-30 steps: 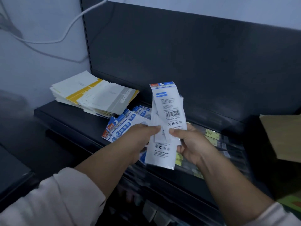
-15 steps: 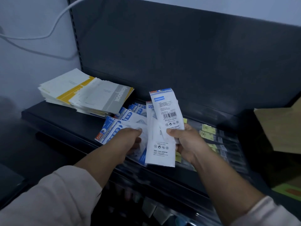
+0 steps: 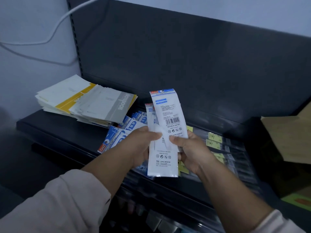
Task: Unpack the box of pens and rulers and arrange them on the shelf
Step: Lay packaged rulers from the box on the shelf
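Fingers (image 3: 151,133) of left hand (image 3: 139,145) curled, pinching the left edge of a sheaf of white packets (image 3: 168,113); right hand (image 3: 193,152) gripping the same sheaf from the right, thumb on the front. Held upright just above the dark shelf (image 3: 64,130), barcode side facing up. Behind, blue-and-white packets (image 3: 121,133) fanned flat on the shelf beside a notebook stack (image 3: 87,101). Clear sleeves with yellow labels (image 3: 213,142) to the right; cardboard box (image 3: 286,137) at far right.

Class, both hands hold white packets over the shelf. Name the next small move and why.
Probably the left hand lays one packet from the held bundle onto the fanned packets on the shelf: it and the right hand pinch the bundle above those matching packets.
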{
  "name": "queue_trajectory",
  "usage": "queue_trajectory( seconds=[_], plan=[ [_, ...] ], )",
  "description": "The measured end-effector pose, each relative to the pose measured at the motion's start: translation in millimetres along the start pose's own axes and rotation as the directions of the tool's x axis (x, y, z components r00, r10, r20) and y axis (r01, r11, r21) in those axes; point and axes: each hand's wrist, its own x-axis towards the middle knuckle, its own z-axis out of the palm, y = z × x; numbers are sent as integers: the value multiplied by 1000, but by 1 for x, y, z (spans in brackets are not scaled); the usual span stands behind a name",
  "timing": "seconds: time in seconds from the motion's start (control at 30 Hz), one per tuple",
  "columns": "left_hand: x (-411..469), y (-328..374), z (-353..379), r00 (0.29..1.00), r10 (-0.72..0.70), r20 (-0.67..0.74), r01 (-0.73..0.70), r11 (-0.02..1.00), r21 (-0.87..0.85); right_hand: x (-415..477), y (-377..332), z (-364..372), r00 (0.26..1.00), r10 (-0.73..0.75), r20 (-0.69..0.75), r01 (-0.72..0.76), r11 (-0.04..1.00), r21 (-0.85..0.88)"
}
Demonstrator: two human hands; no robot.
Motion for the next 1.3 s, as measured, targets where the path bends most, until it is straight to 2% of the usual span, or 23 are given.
queue_trajectory(
  seconds=[0.13, 0.23, 0.43, 0.6, 0.77, 0.87, 0.97, 1.03, 1.17, 1.23, 1.3],
  plan=[
    [6, -1, 1, 993, 70, -91, -71, 997, -5, 2, -2, -4, 996, -26, -84, 22, 999, -49],
    [9, -1, 0, 989, 99, -107, -105, 993, -56, 2, -1, -9, 995, 5, -99, -5, 1000, 6],
    [11, -1, 3, 989, 106, -99, -115, 990, -87, 1, 0, -11, 990, 43, -132, -27, 992, 124],
    [13, 0, 3, 985, 118, -127, -126, 990, -61, 2, -5, -15, 963, 40, -267, 4, 987, 163],
    [13, 1, -5, 987, 115, -108, -122, 991, -57, 0, -5, -11, 964, 74, -254, -23, 980, 198],
    [14, 0, -7, 987, 121, -110, -127, 991, -47, 1, -3, 2, 957, -6, -289, 38, 994, 105],
    [17, -1, -8, 983, 135, -126, -141, 989, -46, 0, -7, 11, 886, -206, -414, 192, 978, -77],
    [18, 0, -8, 981, 143, -133, -149, 988, -36, -2, -12, 15, 831, -352, -432, 266, 932, -247],
    [21, 2, -7, 978, 158, -138, -166, 985, -50, -6, -15, 25, 749, -581, -319, 386, 774, -502],
    [21, 3, -7, 978, 158, -136, -169, 983, -72, -7, -16, 28, 688, -693, -214, 436, 631, -642],
    [23, 5, -7, 981, 146, -130, -158, 983, -91, -8, -16, 29, 631, -773, -68, 444, 431, -785]
  ],
)
